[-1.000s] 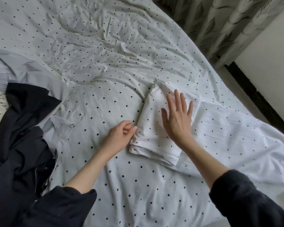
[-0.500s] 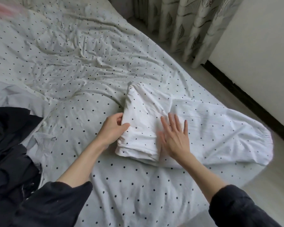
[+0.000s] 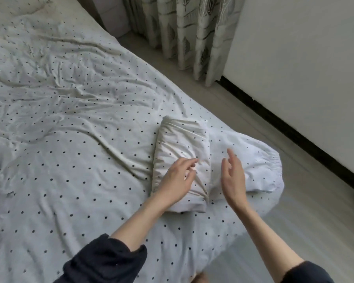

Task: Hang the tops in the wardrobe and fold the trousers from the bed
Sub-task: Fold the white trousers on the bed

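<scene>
Your left hand [image 3: 177, 180] rests on the near half of the folded white cotton trousers [image 3: 182, 152], fingers loosely bent and gripping nothing. Your right hand [image 3: 233, 176] hovers just right of the fold with its fingers spread and relaxed, above the unfolded white stretch [image 3: 260, 166] that runs on toward the bed's right edge.

The bundle lies on the polka-dot bedsheet [image 3: 70, 160], near that right edge. The risk, as I judge it, is the loose stretch: it reaches the mattress corner, and a careless tug could drag it over onto the pale floor [image 3: 294, 231]. If you lift your left hand too soon, the soft roll may spring open. Crumpled sheet beneath could also skew the next fold, so press evenly.
</scene>
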Demonstrator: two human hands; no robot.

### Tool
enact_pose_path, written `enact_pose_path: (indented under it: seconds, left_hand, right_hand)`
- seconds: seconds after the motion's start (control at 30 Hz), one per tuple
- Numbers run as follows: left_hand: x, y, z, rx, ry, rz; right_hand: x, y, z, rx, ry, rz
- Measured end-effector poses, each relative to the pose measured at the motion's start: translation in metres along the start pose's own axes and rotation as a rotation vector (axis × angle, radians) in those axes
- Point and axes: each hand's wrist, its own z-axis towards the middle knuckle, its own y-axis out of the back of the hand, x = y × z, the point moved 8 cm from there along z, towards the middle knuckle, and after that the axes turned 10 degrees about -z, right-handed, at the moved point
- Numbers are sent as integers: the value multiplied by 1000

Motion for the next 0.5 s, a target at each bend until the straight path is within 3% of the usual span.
enact_pose_path:
  seconds: [0.1, 0.23, 0.33, 0.43, 0.5]
  left_hand:
    - [22, 23, -2, -198, -112, 289]
    - [75, 15, -5, -40, -21, 578]
    - [105, -1, -16, 46, 38, 654]
    - [124, -12, -31, 119, 45, 707]
    - [127, -15, -38, 156, 12, 623]
  right_hand:
    - [28, -15, -10, -60, 360, -323]
    - [67, -68, 0, 49, 722, -630]
    - [64, -106, 36, 195, 781, -858]
    - [37, -119, 77, 270, 722, -1033]
    - [30, -118, 94, 276, 696, -1071]
